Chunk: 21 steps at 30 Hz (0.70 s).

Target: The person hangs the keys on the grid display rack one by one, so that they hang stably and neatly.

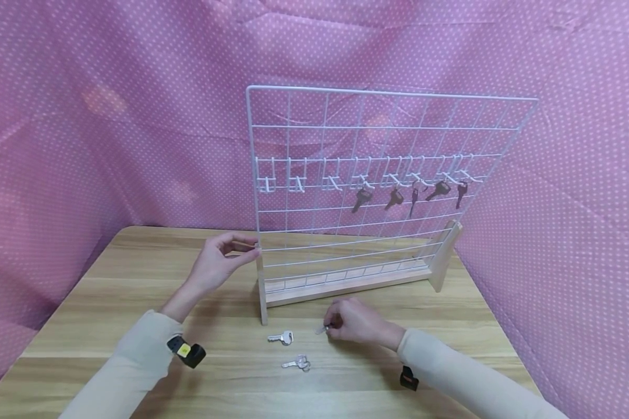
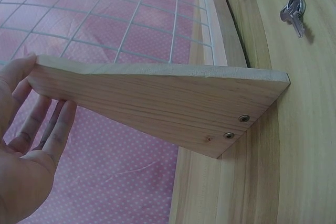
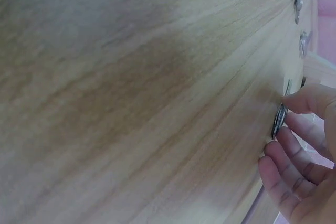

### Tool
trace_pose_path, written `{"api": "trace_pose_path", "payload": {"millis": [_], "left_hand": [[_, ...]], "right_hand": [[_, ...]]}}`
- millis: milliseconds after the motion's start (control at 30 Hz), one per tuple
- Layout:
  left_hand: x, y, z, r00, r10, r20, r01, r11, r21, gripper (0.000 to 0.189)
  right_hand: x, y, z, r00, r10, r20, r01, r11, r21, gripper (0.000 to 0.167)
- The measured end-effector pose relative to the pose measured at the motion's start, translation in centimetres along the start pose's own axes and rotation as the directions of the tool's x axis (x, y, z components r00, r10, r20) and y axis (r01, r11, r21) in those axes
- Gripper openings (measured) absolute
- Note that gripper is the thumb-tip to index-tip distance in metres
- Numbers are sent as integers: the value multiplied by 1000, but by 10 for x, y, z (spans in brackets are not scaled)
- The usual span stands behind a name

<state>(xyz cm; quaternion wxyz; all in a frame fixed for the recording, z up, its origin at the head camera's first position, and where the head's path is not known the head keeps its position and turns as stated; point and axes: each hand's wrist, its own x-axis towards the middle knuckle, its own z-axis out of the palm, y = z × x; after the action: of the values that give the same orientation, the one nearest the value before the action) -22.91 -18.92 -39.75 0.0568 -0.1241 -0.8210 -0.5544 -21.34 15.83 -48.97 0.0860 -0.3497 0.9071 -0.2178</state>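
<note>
My left hand (image 1: 217,261) grips the top end of the wooden side panel (image 2: 152,100) of a white wire grid rack (image 1: 393,92). In the left wrist view the thumb lies on the panel's edge and the fingers are beneath. Low over the table, in front of the rack, my right hand (image 1: 359,322) pinches a key (image 1: 321,330) between thumb and fingertips. The right wrist view shows this key's ring (image 3: 280,121) close by the wood. A silver key (image 1: 281,337) and another key with a ring (image 1: 297,364) lie on the table to its left.
White hooks (image 1: 331,183) run in a row across the grid. Several keys (image 1: 362,199) hang from those on the right half. The rack's wooden base (image 1: 346,285) stands on the wood-grain table (image 1: 105,302). Pink dotted cloth (image 1: 136,105) surrounds the table at the back and sides.
</note>
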Motion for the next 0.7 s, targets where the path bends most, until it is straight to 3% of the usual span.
{"api": "trace_pose_path", "payload": {"millis": [267,700], "left_hand": [[1,0,0,1000,-7,1,7,1000,4,36],[2,-1,0,1000,-17,1,17,1000,-8,36]], "right_hand": [[-4,4,-4,1000,-16,-25,16,1000,-10,16],[-11,14,-13,998,19,-65,-11,992,123,12]]}}
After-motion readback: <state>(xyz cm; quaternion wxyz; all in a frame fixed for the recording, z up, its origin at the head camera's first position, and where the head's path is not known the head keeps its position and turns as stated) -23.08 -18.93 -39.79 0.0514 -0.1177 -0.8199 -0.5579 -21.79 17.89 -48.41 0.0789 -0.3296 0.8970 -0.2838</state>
